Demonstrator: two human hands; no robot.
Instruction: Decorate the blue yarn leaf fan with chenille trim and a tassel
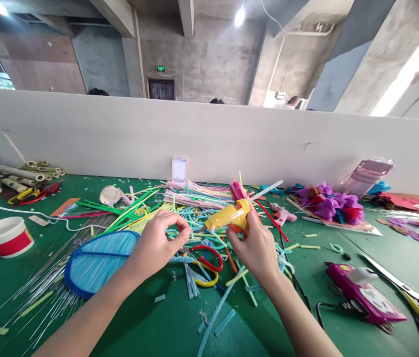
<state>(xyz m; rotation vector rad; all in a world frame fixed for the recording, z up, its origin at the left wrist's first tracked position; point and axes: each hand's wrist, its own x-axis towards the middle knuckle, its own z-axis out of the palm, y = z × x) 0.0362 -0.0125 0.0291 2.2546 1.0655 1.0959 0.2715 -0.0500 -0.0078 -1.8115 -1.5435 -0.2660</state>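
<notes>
Yellow plastic forms the chunky glue gun (pixel 227 217) in the person's right hand (pixel 259 250), whose fingers are closed around its grip. Its nozzle points left, toward the left hand (pixel 159 243), and it is held above the middle of the green bench (pixel 138 329); a translucent straight stick (pixel 269 189) seems to jut from its rear. The left hand's thumb and forefinger curve toward each other, tips close together — whether anything is pinched there, one cannot tell.

Beneath and beyond the hands spreads a tangled heap of light-blue and green strips (pixel 194 216). Scissors with red and yellow handle loops (pixel 220 260) lie just below the gap between the hands, near a pale-blue tassel (pixel 191 283). Beside the left forearm sits a blue oval mesh piece with a darker rim (pixel 97 265), partly over thin silvery wires (pixel 45 290).

Farther left stands a red-and-white paper cup (pixel 6 238). Off to the right — well apart from the right hand — lies a magenta device with a dark cord (pixel 365 292), near purple petal-like pieces (pixel 331 204).
</notes>
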